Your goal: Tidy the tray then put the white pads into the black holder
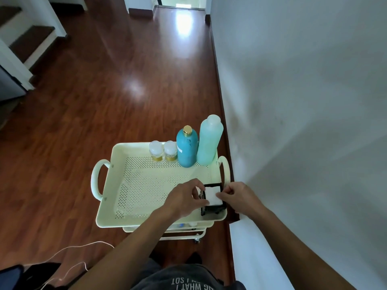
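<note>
A cream perforated tray tops a small wheeled cart. In its near right corner stands the black holder with white pads stacked inside it. My left hand rests against the holder's left side, fingers curled at its rim over something small and white. My right hand is at the holder's right edge, its fingertips pinching the corner of the top white pad.
Along the tray's far edge stand two small clear jars, a teal bottle with a gold cap and a taller pale green bottle. A white wall is close on the right. Wooden floor lies to the left, with a thin cable.
</note>
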A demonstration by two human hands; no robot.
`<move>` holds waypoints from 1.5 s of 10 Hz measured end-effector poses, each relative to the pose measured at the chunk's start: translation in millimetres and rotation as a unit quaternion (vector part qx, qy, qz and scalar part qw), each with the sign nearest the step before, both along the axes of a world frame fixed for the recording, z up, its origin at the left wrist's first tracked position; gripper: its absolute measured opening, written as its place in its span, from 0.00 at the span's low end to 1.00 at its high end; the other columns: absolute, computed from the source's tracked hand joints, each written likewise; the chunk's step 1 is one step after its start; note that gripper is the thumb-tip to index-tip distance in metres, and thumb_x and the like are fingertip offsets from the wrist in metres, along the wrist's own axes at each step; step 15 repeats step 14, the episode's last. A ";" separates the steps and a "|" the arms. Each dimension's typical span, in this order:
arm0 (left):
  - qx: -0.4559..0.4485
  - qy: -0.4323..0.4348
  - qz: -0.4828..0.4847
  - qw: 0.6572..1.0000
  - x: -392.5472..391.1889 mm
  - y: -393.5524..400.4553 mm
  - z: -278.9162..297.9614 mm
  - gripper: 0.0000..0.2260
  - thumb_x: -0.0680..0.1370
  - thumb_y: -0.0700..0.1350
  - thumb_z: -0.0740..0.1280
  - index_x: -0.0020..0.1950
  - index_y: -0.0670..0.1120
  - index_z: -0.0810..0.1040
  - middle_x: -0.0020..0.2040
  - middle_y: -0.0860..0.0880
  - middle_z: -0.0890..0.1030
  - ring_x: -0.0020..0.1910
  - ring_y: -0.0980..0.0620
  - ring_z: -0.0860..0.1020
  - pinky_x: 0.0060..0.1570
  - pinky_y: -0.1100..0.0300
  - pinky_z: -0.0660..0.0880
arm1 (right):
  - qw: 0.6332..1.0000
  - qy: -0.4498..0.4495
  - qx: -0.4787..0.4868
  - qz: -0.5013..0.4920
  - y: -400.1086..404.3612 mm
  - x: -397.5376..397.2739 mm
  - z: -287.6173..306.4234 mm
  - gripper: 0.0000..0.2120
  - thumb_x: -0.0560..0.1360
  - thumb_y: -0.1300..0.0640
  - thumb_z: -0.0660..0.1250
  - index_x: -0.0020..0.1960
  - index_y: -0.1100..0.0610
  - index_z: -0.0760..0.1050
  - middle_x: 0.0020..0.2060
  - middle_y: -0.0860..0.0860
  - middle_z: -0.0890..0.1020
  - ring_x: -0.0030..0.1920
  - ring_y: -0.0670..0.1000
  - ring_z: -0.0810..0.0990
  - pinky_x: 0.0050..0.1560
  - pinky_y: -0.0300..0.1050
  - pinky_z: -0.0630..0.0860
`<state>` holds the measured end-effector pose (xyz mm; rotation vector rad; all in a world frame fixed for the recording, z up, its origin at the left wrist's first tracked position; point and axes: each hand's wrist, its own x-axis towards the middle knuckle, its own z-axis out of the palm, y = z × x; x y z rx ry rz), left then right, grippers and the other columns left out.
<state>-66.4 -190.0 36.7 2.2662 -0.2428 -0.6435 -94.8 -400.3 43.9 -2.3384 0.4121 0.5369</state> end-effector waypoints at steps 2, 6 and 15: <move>0.035 -0.068 -0.042 0.996 -1.2 -9.7 -1.2 0.15 0.72 0.57 0.75 0.57 0.60 0.77 0.39 0.56 0.79 0.39 0.55 0.78 0.41 0.58 0.75 | 0.992 -0.060 -0.082 0.079 -4.5 0.7 3.7 0.10 0.74 0.46 0.73 0.42 0.44 0.72 0.37 0.42 0.78 0.37 0.43 0.77 0.33 0.36 0.69; 0.082 -0.103 -0.068 0.989 3.6 -17.9 0.9 0.17 0.71 0.59 0.75 0.58 0.58 0.80 0.43 0.58 0.77 0.43 0.55 0.75 0.40 0.60 0.67 | 0.947 -0.098 -0.206 0.228 0.2 1.4 -1.9 0.16 0.74 0.44 0.70 0.60 0.45 0.73 0.49 0.49 0.83 0.39 0.48 0.75 0.41 0.40 0.72; 0.087 -0.120 -0.027 0.989 10.3 -13.3 10.4 0.14 0.72 0.58 0.72 0.57 0.57 0.80 0.40 0.57 0.79 0.40 0.55 0.76 0.37 0.59 0.67 | 0.964 -0.066 -0.172 0.190 -4.6 0.5 17.7 0.15 0.74 0.44 0.72 0.56 0.46 0.72 0.42 0.45 0.82 0.37 0.47 0.76 0.34 0.38 0.68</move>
